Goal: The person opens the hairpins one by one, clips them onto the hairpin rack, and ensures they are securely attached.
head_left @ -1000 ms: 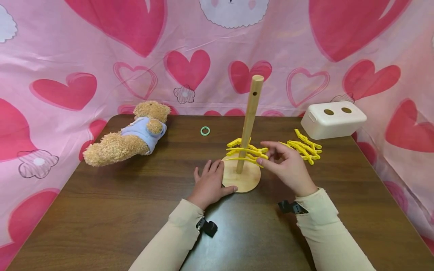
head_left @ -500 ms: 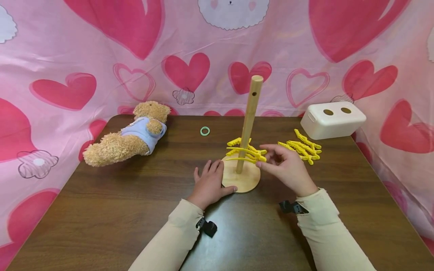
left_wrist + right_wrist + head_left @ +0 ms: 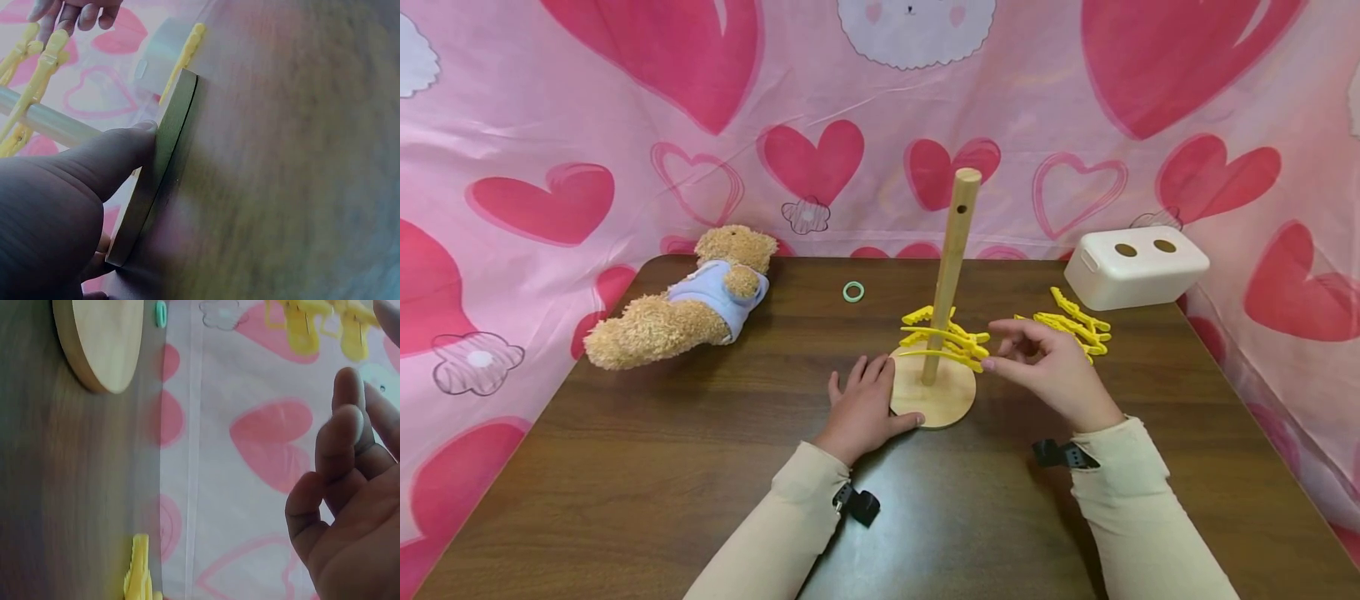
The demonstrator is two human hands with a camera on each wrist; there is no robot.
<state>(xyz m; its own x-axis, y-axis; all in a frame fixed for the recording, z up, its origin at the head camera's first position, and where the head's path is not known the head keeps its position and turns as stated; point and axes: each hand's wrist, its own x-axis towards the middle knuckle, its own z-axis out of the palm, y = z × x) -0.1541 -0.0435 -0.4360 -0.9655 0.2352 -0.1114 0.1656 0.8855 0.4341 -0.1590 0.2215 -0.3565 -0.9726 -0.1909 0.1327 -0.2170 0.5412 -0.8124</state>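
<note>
A wooden post [image 3: 951, 267] stands upright on a round wooden base [image 3: 942, 404]. My left hand [image 3: 867, 410] lies against the base's left side with fingers spread; in the left wrist view its thumb presses the base [image 3: 164, 169] near the rim. Several yellow plastic clips [image 3: 943, 337] are clamped across the post's lower part, jutting out to both sides. Just right of their ends is my right hand [image 3: 1051, 367], thumb and fingers apart and nothing between them. In the right wrist view, a gap separates its loosely bent fingers from the yellow clips [image 3: 303, 328] above.
More yellow clips [image 3: 1078, 321] lie on the brown table [image 3: 715, 467] beyond the right hand. A white box [image 3: 1131, 279] with two round holes stands at the back right. A small green ring [image 3: 853, 291] is behind the post, and a teddy bear [image 3: 700, 308] lies at left.
My right hand has let go of the front yellow clip and drawn back slightly to the right. The clip stays on the post. My left hand has kept its place.
</note>
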